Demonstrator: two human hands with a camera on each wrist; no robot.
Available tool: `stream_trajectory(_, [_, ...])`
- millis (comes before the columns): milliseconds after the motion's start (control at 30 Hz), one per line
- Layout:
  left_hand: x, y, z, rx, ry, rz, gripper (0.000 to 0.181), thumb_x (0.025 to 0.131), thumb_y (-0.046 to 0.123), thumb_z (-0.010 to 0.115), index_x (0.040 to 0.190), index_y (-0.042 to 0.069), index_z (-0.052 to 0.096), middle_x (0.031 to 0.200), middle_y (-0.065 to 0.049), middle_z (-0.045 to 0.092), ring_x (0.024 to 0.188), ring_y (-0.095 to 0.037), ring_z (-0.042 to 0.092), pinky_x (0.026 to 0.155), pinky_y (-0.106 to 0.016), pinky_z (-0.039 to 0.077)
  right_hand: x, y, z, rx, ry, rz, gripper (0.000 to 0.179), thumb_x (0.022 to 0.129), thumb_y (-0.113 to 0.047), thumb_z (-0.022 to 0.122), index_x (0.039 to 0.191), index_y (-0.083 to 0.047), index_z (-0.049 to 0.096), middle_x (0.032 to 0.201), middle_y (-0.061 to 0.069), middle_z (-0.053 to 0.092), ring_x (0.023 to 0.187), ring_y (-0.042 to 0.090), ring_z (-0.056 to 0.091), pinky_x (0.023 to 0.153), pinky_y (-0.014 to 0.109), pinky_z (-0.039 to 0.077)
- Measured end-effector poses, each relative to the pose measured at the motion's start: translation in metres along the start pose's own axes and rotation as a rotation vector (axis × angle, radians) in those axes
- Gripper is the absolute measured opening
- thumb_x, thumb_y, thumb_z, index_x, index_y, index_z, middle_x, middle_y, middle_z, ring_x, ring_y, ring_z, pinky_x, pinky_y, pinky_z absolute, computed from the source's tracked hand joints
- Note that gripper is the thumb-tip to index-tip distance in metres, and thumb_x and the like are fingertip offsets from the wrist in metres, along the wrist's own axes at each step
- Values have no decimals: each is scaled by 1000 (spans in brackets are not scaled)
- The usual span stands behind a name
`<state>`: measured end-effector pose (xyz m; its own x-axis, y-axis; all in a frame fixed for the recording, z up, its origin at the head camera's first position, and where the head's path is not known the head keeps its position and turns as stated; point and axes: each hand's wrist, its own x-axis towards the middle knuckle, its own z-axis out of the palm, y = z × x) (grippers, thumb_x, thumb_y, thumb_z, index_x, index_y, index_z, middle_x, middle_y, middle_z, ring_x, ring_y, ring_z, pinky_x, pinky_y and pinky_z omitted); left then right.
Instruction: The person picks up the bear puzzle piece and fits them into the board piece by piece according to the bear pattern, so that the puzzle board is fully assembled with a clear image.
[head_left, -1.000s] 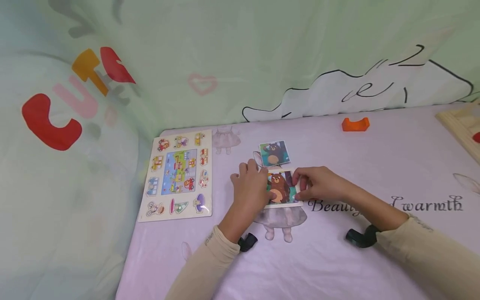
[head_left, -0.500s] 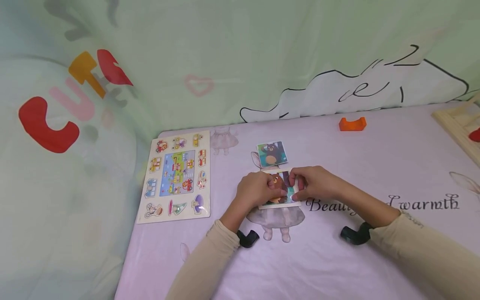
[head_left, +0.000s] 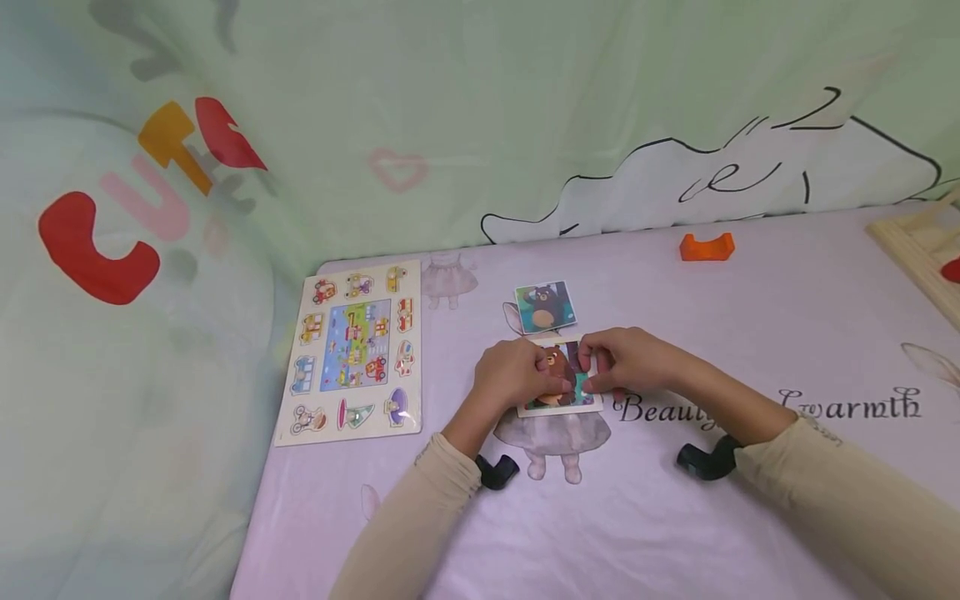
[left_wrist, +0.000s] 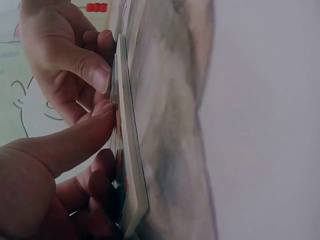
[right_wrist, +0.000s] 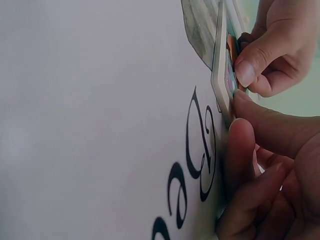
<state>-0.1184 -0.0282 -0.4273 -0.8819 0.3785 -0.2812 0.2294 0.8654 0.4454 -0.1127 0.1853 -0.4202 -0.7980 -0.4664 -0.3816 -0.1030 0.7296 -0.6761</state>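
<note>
A white-framed bear jigsaw puzzle lies on the cloth in the head view, partly covered by both hands. My left hand comes over its left side, curled, thumb and fingertips on the picture. Facing it, my right hand has its thumb and index finger on the right part of the picture. The left wrist view shows the left thumb close to the other thumb, low against the puzzle's surface. In the right wrist view, curled fingers sit right at the puzzle's corner. A square bear picture card lies just beyond.
A peg puzzle board with vehicle pictures lies at left. An orange notched block stands toward the back, and a wooden frame at the far right. Black curved pieces show by the wrists. A curtain hangs behind the table.
My left hand has dropped from raised fingers at the puzzle's upper left to a curled pose farther over the picture, covering more of the bear. My right hand stays at the right side.
</note>
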Motion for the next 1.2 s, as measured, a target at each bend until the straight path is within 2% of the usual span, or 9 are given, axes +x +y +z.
stream_trajectory(167, [2,2,-2,22,-16,-10,50,79,55,83,55,21,55,51,10,46,56,-10,50,49,-25,31,1,0,0,-9,-2,1,24,85,-20,83,96,-13,62,70,2,55,56,15,59,65,32,43])
stream_trajectory(733, [4,5,-4,56,-26,-44,50,78,56,83,54,21,57,51,9,49,57,-12,52,49,-26,32,4,-4,0,-26,-7,24,24,85,-19,83,96,-13,62,71,3,54,56,15,58,62,30,45])
stream_trajectory(1200, [5,5,-5,27,-49,-39,55,77,56,83,53,20,49,50,9,43,55,-12,49,48,-26,29,4,-2,-2,-46,-33,15,25,86,-23,83,96,-15,61,72,2,55,58,15,59,65,32,41])
